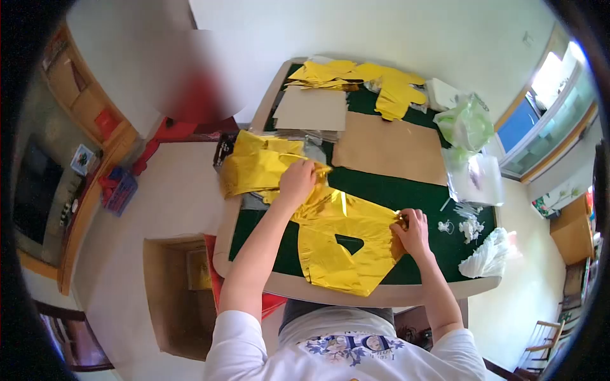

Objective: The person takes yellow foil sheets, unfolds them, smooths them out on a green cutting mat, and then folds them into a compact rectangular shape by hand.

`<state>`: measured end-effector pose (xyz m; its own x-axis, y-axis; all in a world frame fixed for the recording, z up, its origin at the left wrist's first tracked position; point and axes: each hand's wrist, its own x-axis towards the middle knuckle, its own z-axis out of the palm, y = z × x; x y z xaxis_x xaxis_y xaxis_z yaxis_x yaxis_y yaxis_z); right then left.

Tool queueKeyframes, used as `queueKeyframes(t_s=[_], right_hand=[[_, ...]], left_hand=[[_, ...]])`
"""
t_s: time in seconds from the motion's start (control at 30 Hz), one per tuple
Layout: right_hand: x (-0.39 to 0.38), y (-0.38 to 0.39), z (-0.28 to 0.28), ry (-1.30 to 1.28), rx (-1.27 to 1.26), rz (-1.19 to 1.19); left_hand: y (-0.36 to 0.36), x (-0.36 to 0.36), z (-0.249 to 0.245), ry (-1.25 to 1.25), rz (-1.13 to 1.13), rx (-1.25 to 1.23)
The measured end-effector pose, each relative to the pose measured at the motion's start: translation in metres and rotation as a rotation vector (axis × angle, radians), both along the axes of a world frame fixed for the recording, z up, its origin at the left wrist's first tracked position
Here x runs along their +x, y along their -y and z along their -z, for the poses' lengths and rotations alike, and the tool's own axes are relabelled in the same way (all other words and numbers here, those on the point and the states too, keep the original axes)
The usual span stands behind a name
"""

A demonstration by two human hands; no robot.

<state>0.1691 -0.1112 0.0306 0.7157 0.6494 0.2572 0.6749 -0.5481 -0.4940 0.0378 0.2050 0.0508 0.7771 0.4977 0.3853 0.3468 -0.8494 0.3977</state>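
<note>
A flat, uninflated gold foil balloon (346, 263) with a cut-out hole lies across the near part of the green-topped table (381, 178). My right hand (414, 233) pinches its right edge, fingers closed on the foil. Up at its left end, my left hand (297, 183) is closed on crumpled gold foil; exactly which layer it grips is hard to see. Just beyond that hand, a pile of folded gold foil balloons (251, 166) hangs over the table's left side.
More gold foil (397, 92) lies at the far end, near grey-white boards (311, 108) and a brown cardboard sheet (391, 146). Plastic bags (467, 124), string bundles (470, 228) and a white bundle (486, 255) line the right side. An open carton (178, 295) stands at lower left.
</note>
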Motion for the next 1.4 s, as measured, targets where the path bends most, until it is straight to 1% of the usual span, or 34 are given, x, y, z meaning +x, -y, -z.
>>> queueKeyframes(t_s=[0.03, 0.07, 0.13, 0.17, 0.2, 0.23, 0.27, 0.3, 0.4, 0.43, 0.5, 0.53, 0.57, 0.63, 0.67, 0.73, 0.77, 0.8, 0.83, 0.9, 0.93, 1.03, 1.1, 1.17, 1.27, 1.33, 1.37, 1.4], right_hand=[[0.008, 0.003, 0.005, -0.067, -0.035, -0.039], [0.011, 0.004, 0.009, -0.025, -0.024, -0.089], [0.024, 0.007, 0.006, -0.305, 0.111, -0.031], [0.033, 0.007, 0.004, -0.441, 0.181, -0.007], [0.046, 0.009, 0.01, -0.099, 0.343, -0.004], [0.055, 0.014, -0.008, -0.479, 0.384, 0.297], [0.076, 0.029, 0.007, -0.569, 0.612, 0.383], [0.084, 0.035, 0.007, -0.655, 0.84, 0.466], [0.08, 0.051, 0.018, -0.822, 1.093, 0.619], [0.076, 0.056, 0.025, -0.894, 1.119, 0.627], [0.065, 0.073, 0.036, -1.012, 0.928, 0.636], [0.035, 0.054, 0.008, -1.049, 1.078, 0.586], [0.028, 0.052, 0.008, -1.093, 1.065, 0.59], [0.012, 0.051, 0.012, -1.132, 1.051, 0.542], [0.003, 0.048, 0.012, -1.106, 1.054, 0.574], [-0.015, 0.048, 0.014, -1.153, 1.021, 0.53], [-0.027, 0.046, 0.008, -1.177, 0.991, 0.504], [-0.039, 0.044, -0.001, -1.194, 0.908, 0.491], [-0.048, 0.046, -0.01, -1.163, 0.748, 0.45], [-0.049, 0.063, -0.009, -1.011, 0.404, 0.294], [-0.049, 0.067, -0.017, -0.888, 0.278, 0.324], [-0.024, 0.084, -0.004, -0.463, 0.278, 0.298], [-0.008, 0.088, -0.007, -0.444, 0.365, 0.304], [0.007, 0.083, -0.011, -0.41, 0.381, 0.311], [0.034, 0.063, -0.017, -0.064, 0.238, 0.197], [0.052, 0.046, -0.01, 0.057, 0.15, 0.084], [0.061, 0.039, -0.003, 0.132, 0.09, 0.031], [0.064, 0.032, -0.005, 0.151, -0.016, -0.015]], left_hand=[[0.0, 0.0, 0.003, -0.047, 0.028, -0.028], [-0.001, 0.0, 0.006, -0.034, 0.025, -0.038], [-0.002, 0.0, 0.005, -0.005, 0.013, -0.061], [-0.004, -0.002, 0.004, 0.014, 0.032, -0.034], [-0.005, -0.003, 0.003, 0.033, 0.049, -0.005], [-0.006, -0.004, 0.002, 0.051, 0.068, 0.022], [-0.006, -0.004, 0.004, 0.029, 0.066, 0.016], [-0.005, -0.005, 0.005, 0.019, 0.074, 0.019], [0.003, -0.005, 0.011, -0.007, 0.1, 0.051], [0.009, -0.006, 0.011, -0.015, 0.11, 0.075], [0.017, -0.007, 0.009, -0.036, 0.129, 0.079], [0.02, -0.007, 0.005, -0.045, 0.135, 0.06], [0.023, -0.008, 0.0, -0.056, 0.141, 0.044], [0.037, -0.006, -0.008, 0.124, 0.123, 0.105], [0.047, -0.001, -0.01, 0.215, 0.112, 0.136], [0.082, 0.009, -0.013, 0.211, 0.171, 0.017], [0.104, 0.014, -0.016, 0.058, 0.214, -0.052], [0.126, 0.014, -0.016, 0.131, 0.342, 0.007], [0.147, 0.019, 0.006, 0.064, 0.362, 0.121], [0.174, 0.025, 0.021, -0.142, 0.428, 0.052], [0.179, 0.027, 0.028, -0.183, 0.455, 0.066], [0.178, 0.032, 0.043, -0.278, 0.559, 0.105], [0.165, 0.04, 0.044, -0.302, 0.632, 0.124], [0.16, 0.047, 0.042, -0.299, 0.665, 0.129], [0.155, 0.058, 0.038, -0.324, 0.692, 0.12], [0.154, 0.065, 0.035, -0.348, 0.714, 0.107], [0.155, 0.069, 0.038, -0.321, 0.695, 0.088], [0.155, 0.073, 0.04, -0.296, 0.674, 0.068]])
